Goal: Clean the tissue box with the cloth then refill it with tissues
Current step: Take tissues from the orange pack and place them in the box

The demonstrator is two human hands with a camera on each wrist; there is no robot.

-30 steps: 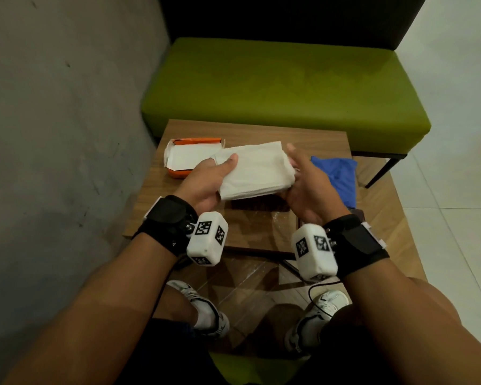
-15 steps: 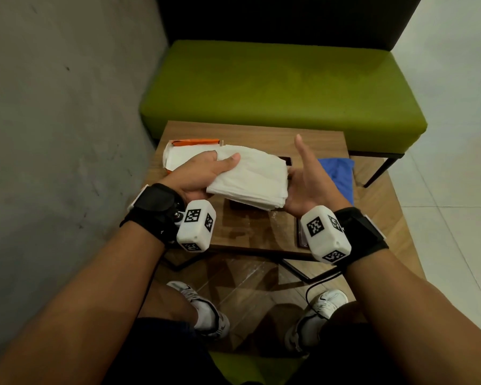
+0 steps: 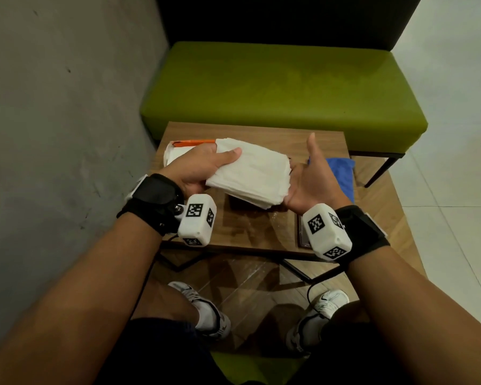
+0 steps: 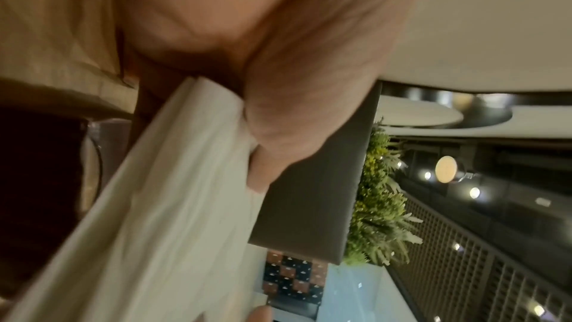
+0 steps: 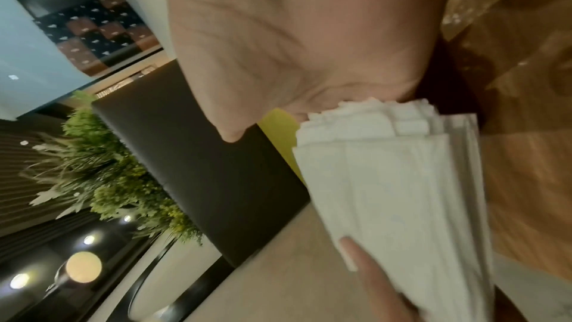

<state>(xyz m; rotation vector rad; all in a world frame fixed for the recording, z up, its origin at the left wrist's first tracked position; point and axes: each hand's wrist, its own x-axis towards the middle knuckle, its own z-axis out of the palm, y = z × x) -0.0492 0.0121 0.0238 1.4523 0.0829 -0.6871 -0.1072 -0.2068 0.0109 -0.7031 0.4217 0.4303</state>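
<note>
A stack of white tissues [image 3: 256,173] is held in the air over the wooden table [image 3: 261,134]. My left hand [image 3: 203,168] grips its left end, thumb on top and fingers beneath. My right hand [image 3: 311,179] has its palm against the stack's right edge, thumb straight up and off the tissues; its fingers are hidden. In the wrist views the tissue stack [image 4: 154,217] [image 5: 402,192] runs across between both hands. The dark tissue box [image 3: 235,200] lies under the stack, mostly hidden. The blue cloth [image 3: 342,173] lies on the table right of my right hand.
An orange and white tissue packet [image 3: 184,145] lies at the table's far left, behind my left hand. A dark flat piece [image 3: 303,232] lies near the front edge. A green bench [image 3: 283,87] stands behind the table and a grey wall [image 3: 67,107] on the left.
My right thumb has lifted off the stack and now points up, with the palm turned to the stack's edge. The stack has tilted, right end lower, and my left hand still holds it.
</note>
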